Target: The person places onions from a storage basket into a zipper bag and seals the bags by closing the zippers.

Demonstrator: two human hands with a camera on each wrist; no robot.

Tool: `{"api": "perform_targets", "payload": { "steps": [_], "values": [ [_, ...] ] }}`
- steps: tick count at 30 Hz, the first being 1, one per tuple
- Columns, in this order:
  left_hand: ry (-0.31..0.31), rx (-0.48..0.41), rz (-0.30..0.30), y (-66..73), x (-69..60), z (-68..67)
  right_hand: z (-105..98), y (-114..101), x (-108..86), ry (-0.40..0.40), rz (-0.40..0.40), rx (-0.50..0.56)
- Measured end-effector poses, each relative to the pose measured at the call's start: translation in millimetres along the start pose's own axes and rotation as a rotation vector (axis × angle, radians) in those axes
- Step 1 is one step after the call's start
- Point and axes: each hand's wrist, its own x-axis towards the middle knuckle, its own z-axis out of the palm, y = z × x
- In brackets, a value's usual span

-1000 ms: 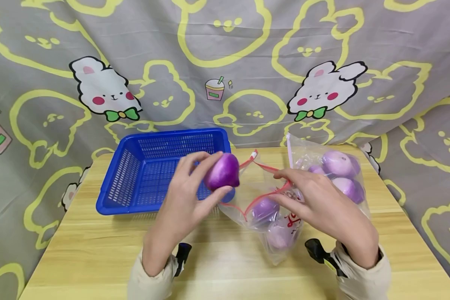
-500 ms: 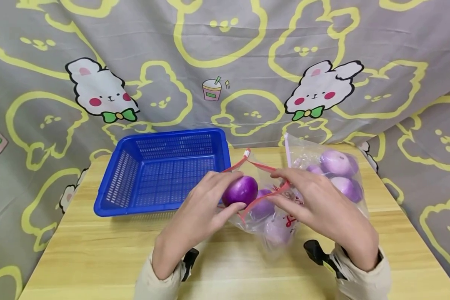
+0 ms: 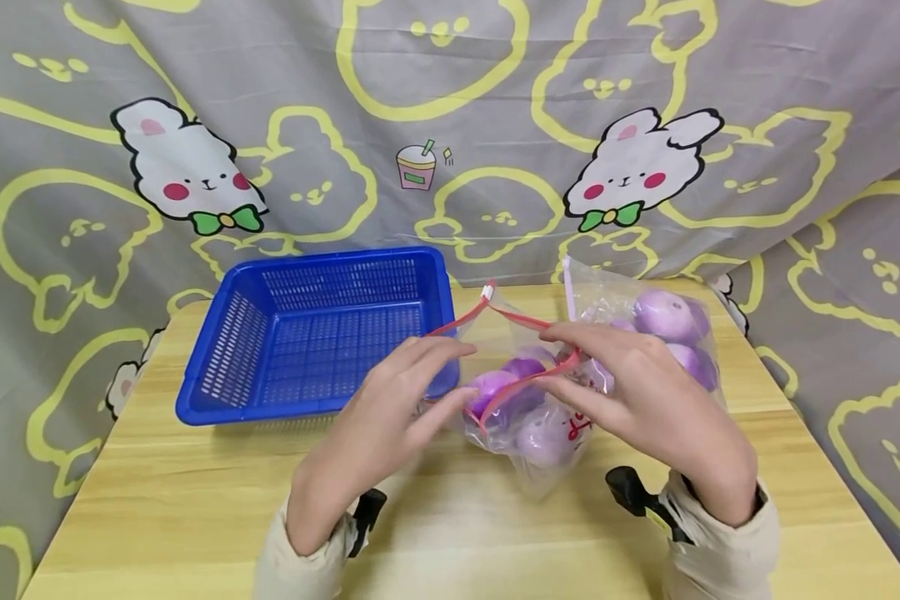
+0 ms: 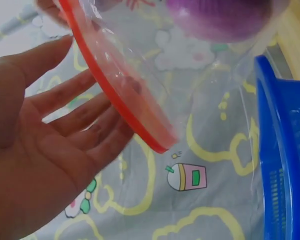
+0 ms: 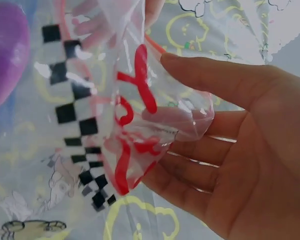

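A clear zip bag (image 3: pixel 525 473) with a red zip edge gapes at the middle of the table. Several purple onions lie inside, among them a glossy one (image 3: pixel 491 390) near the mouth. My right hand (image 3: pixel 663 396) holds the bag's right rim between thumb and fingers; in the right wrist view, red lettering (image 5: pixel 142 80) shows on the plastic. At the left side of the mouth is my left hand (image 3: pixel 393 404), thumb and fingers apart, holding nothing. The left wrist view shows its fingers (image 4: pixel 70 120) beside the red zip edge (image 4: pixel 102 80).
A blue plastic basket (image 3: pixel 266 415) without contents stands at the back left. Behind my right hand lies another clear bag (image 3: pixel 607 287) of purple onions (image 3: pixel 667 315). A patterned cloth (image 3: pixel 487 108) hangs behind the wooden table (image 3: pixel 195 508).
My left hand has carried an onion from beside the basket rightward into the bag and let it go. It has since drawn back slightly left. My right hand has kept holding the rim.
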Motion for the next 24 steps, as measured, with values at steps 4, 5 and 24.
{"api": "perform_targets", "payload": {
  "steps": [4, 5, 24],
  "values": [
    [0.132, -0.243, -0.017, -2.7, -2.5, -15.6, -3, -2, -1.7, 0.026, -0.036, 0.042],
    [0.163, -0.312, -0.028, -4.3, -3.3, -19.8, -4, -3, -2.3, 0.028, -0.042, 0.053],
    [-0.11, -0.725, -0.103, -38.4, -0.7, -9.6, -4, 20, 0.1, -0.144, -0.03, 0.613]
  ]
}}
